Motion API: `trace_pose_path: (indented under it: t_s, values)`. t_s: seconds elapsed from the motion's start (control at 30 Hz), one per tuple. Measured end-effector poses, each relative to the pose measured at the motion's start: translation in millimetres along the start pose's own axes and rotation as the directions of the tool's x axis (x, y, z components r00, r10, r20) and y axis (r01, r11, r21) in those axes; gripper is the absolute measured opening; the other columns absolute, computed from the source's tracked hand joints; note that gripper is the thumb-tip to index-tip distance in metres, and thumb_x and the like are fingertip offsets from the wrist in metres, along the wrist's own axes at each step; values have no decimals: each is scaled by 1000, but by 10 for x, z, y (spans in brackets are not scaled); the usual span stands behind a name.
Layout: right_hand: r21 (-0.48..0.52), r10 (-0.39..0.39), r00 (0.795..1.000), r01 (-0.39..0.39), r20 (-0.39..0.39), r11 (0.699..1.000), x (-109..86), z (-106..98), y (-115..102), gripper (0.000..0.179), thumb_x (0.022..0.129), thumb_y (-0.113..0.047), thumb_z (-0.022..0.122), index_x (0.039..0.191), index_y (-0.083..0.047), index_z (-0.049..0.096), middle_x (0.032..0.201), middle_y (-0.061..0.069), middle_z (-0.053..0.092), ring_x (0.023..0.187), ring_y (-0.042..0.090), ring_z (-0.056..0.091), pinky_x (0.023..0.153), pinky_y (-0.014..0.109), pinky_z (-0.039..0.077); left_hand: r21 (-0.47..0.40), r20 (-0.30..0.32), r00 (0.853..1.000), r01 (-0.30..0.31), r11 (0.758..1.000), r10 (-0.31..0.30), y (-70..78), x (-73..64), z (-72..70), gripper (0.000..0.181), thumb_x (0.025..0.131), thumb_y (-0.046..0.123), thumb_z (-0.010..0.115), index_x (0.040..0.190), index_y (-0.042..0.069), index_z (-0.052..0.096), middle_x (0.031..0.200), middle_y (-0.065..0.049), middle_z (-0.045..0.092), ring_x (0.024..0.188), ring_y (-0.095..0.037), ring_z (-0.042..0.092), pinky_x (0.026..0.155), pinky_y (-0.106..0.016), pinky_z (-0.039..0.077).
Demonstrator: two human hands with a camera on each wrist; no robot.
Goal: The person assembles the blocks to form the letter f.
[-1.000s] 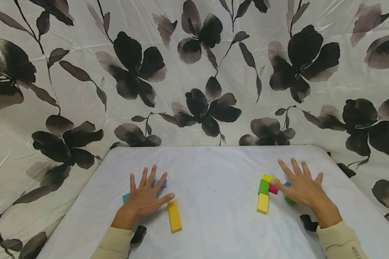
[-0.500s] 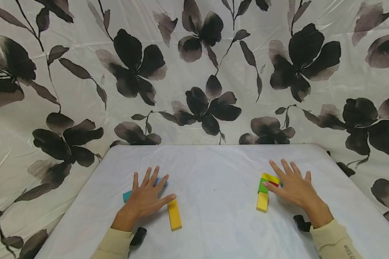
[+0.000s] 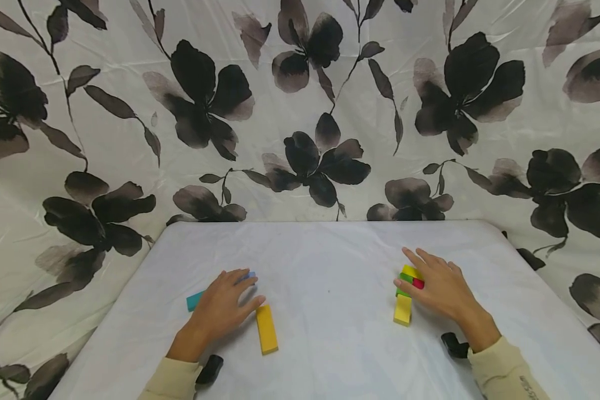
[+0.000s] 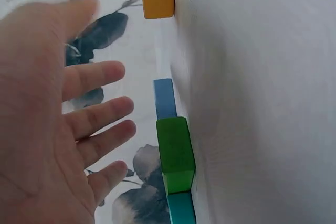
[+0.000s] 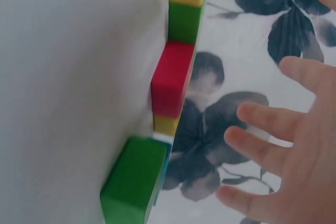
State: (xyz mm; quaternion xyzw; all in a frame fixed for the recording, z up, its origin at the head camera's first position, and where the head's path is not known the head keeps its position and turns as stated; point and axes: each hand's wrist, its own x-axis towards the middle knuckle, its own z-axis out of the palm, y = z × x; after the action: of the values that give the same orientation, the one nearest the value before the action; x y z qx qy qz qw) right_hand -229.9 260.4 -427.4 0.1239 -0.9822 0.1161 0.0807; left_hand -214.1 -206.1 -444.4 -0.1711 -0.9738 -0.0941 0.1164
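My left hand (image 3: 217,311) hovers above several toy blocks, its fingers loosely bent and holding nothing. Around it lie a teal block (image 3: 195,300), a blue block (image 3: 250,275) and a long yellow block (image 3: 267,329). A green block (image 4: 177,148), hidden from the head view, shows in the left wrist view. Over the right-hand blocks hangs my right hand (image 3: 445,289), also holding nothing. Beneath it are a red block (image 3: 418,283), green block (image 3: 405,277) and two yellow blocks, the nearer yellow block (image 3: 402,310) being plainer. Another green block (image 5: 134,177) and a blue block (image 5: 163,169) appear in the right wrist view.
A white-covered table (image 3: 330,344) carries the blocks, with a wide stretch of cloth between the two groups. Behind it hangs a floral curtain (image 3: 300,111). Black wrist devices sit under each wrist, the left device (image 3: 210,369) and the right device (image 3: 454,345).
My right hand has moved left, over its blocks. Both hands' fingers have gone from widely spread to closer together, the left ones more bent. The blocks appear to stay in place.
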Motion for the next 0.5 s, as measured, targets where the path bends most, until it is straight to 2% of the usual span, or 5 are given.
trace_pose_path:
  t_s: [0.1,0.2,0.4,0.5]
  values:
    - [29,-40,999,41,-37,999,14,19,-53,77,95,-59,56,154,-13,40,149,22,46,131,47,45,102,71,33,-31,-48,999,-1,1000,-1,4,-2,23,47,94,45,67,127,11,70,136,-10,60,129,-29,52,112,-53,36]
    - [64,-71,995,76,-69,995,33,42,-125,70,95,-54,60,150,-12,48,143,18,53,128,42,50,97,67,40,-50,-70,997,7,999,-10,1,-3,20,41,94,40,68,125,12,72,133,-8,62,125,-29,54,105,-53,43]
    - [153,-85,994,94,-64,984,55,93,-299,58,96,-51,60,141,-13,59,136,13,59,127,37,53,99,62,42,-74,-46,998,34,997,-37,16,-2,17,39,95,39,68,124,13,72,130,-8,63,122,-29,56,101,-52,46]
    - [212,-85,995,94,-50,973,73,115,-422,52,96,-46,64,137,-15,62,133,7,61,121,31,58,97,57,46,-86,-36,998,42,995,-45,23,-1,22,39,95,38,69,124,13,72,128,-7,63,121,-28,56,101,-51,47]
